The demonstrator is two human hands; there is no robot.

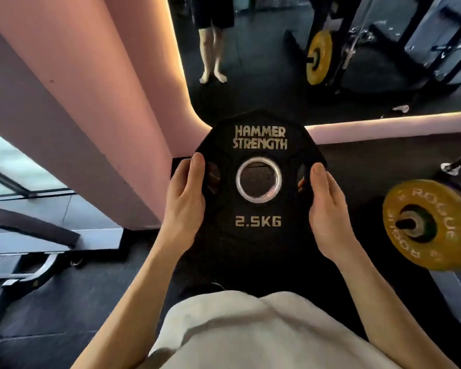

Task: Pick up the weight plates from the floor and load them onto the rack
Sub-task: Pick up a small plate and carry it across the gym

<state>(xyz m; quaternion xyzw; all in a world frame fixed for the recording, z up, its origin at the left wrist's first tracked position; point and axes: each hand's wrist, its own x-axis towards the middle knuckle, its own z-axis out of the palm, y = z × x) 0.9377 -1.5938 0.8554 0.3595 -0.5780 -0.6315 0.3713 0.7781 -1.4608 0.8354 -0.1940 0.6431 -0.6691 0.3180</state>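
A black weight plate (258,145) marked HAMMER STRENGTH and 2.5KG is held up in front of me, face toward the camera, its steel-ringed hole in the middle. My left hand (184,206) grips its left edge, thumb on the front face beside a grip slot. My right hand (328,209) grips the right edge the same way, fingers wrapped behind. A yellow Rogue plate (447,230) sits on a horizontal peg at the right.
A pink pillar (91,115) stands left of the plate. A mirror wall ahead reflects a person's legs (212,49), a yellow plate (319,59) and rack frames. A bench frame (24,270) lies at lower left. The floor (77,310) is dark rubber.
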